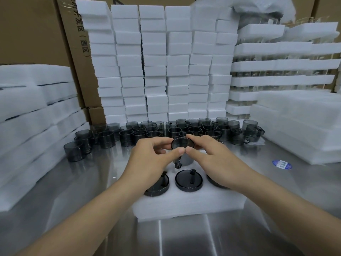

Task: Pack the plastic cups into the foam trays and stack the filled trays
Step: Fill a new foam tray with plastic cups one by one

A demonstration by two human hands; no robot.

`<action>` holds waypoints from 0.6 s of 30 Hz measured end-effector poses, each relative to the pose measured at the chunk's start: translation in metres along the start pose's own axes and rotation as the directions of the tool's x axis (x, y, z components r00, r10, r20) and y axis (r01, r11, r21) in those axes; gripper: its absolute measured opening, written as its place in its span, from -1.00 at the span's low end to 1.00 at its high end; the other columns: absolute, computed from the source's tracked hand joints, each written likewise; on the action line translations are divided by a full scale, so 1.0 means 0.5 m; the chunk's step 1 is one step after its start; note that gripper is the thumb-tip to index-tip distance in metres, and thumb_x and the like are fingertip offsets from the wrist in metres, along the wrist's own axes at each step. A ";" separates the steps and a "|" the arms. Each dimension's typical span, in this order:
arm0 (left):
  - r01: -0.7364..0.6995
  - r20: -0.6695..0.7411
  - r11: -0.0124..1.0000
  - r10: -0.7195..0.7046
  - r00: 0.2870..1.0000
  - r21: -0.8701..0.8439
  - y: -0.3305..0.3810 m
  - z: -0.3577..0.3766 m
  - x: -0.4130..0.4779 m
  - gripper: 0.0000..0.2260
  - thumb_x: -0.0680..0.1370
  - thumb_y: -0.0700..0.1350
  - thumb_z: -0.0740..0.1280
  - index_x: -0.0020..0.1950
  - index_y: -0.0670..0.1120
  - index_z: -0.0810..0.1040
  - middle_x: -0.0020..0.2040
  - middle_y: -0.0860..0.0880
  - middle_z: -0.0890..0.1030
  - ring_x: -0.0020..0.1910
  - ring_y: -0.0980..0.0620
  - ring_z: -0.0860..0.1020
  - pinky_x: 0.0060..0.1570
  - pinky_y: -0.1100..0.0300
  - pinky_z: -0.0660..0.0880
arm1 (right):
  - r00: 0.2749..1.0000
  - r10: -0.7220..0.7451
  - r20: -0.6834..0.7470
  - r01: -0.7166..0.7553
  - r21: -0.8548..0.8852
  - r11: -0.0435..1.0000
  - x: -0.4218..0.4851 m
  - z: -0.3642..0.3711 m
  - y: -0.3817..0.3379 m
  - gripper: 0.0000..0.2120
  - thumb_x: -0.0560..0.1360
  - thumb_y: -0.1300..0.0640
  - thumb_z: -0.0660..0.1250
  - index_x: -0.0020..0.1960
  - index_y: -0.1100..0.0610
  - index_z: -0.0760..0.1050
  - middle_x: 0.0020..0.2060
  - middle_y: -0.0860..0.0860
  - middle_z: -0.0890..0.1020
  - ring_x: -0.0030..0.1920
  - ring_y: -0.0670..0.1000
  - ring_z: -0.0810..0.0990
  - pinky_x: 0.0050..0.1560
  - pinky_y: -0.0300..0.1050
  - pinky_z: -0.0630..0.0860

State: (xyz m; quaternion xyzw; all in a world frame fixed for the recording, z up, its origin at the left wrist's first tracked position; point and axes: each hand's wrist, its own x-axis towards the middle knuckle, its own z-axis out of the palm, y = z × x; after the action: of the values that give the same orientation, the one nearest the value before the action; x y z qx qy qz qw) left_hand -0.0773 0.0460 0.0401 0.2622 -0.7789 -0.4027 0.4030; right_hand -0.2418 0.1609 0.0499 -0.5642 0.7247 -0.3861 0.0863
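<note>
On the steel table (73,209) lies the foam tray (184,206), its near row filled. Above its far middle, the left hand (147,159) and right hand (212,154), equally near, pinch one dark cup (182,144) at the rim, axis upright, handle facing the person.

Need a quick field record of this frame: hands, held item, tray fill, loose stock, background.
left hand: pinches dark translucent plastic cup
right hand: pinches same cup
cup position: over white foam tray, behind seated row
tray fill: three dark cups in near row, outer two partly hidden
loose cups: clustered at back of steel table
background: stacked white foam blocks
</note>
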 end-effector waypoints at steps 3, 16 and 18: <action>0.000 -0.007 1.000 0.000 1.000 0.002 0.001 -0.001 -0.001 -0.81 0.48 0.11 0.60 0.02 0.31 0.67 -0.06 0.39 0.68 -0.02 0.27 0.62 0.00 0.29 0.51 | 1.000 -0.010 -0.007 0.010 0.006 1.000 -0.001 0.001 0.001 -0.48 0.69 -0.13 0.25 0.62 -0.05 0.36 0.30 -0.11 0.53 0.44 -0.08 0.43 0.52 -0.02 0.30; 0.061 -0.027 0.992 -0.058 0.998 0.109 -0.005 0.004 0.005 -0.93 0.61 0.02 0.49 0.08 0.16 0.73 -0.06 0.14 0.73 -0.01 0.21 0.66 0.10 0.18 0.59 | 0.999 0.005 0.042 0.001 -0.160 0.987 -0.001 0.007 -0.005 -0.47 0.67 -0.22 0.21 0.59 -0.07 0.40 0.34 -0.10 0.50 0.47 -0.02 0.37 0.54 0.12 0.27; 0.049 -0.005 0.980 -0.049 0.999 0.192 -0.003 0.007 0.005 -0.91 0.63 0.06 0.45 0.11 0.16 0.72 -0.01 0.18 0.71 0.02 0.23 0.63 0.13 0.16 0.56 | 0.998 0.031 0.051 -0.019 -0.222 0.975 0.000 0.007 -0.004 -0.46 0.68 -0.25 0.18 0.59 -0.07 0.40 0.45 -0.11 0.44 0.53 -0.01 0.30 0.57 0.15 0.23</action>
State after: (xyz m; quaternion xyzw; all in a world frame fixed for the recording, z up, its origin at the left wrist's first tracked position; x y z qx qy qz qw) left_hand -0.0813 0.0447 0.0385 0.3189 -0.8075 -0.3352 0.3659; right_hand -0.2382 0.1594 0.0489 -0.5712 0.7677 -0.2867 0.0473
